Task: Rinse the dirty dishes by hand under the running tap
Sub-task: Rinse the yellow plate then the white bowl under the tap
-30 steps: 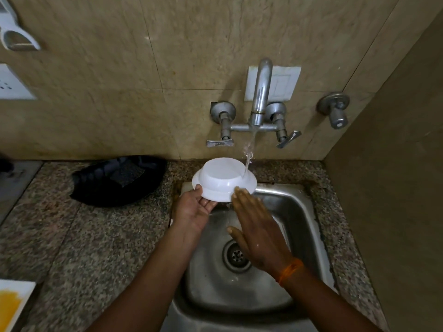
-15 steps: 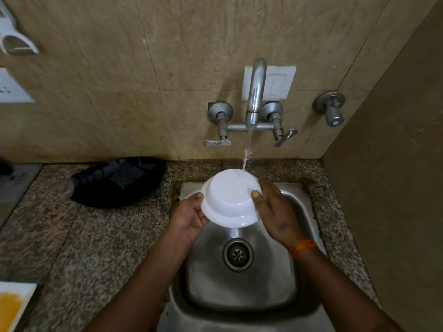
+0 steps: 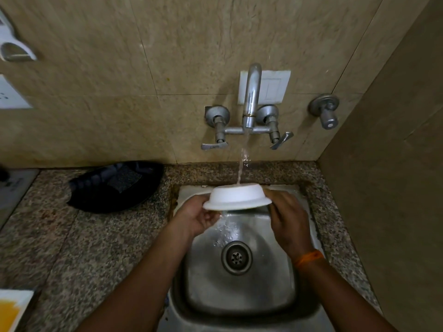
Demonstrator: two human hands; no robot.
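Two hands (image 3: 242,220) around upturned white bowl (image 3: 237,196)

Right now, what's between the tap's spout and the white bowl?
Only the stream of water, falling from the tap onto the upturned white bowl, as the head view shows. Both hands, left hand and right hand, hold the bowl.

Dim, warm light — glare on steel sink (image 3: 239,283); wide-angle bending at edges; left corner soft, blurred.
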